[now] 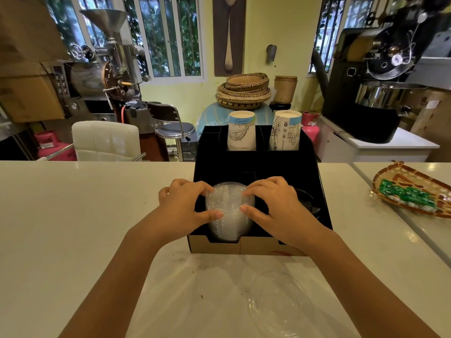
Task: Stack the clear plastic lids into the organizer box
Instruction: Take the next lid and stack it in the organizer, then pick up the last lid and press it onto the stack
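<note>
Stack of clear lids (229, 211) sits in the front-left compartment of the black organizer box (319, 191). Left hand (181, 206) and right hand (273, 203) flank it, fingers closed on opposite sides, judged to square and seat the stack. One loose clear lid (280, 303) lies on the table (73, 215), not yet stacked

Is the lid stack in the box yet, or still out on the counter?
In. The lid stack sits in the box's front-left slot, both hands on it. One lid lies outside.
</note>
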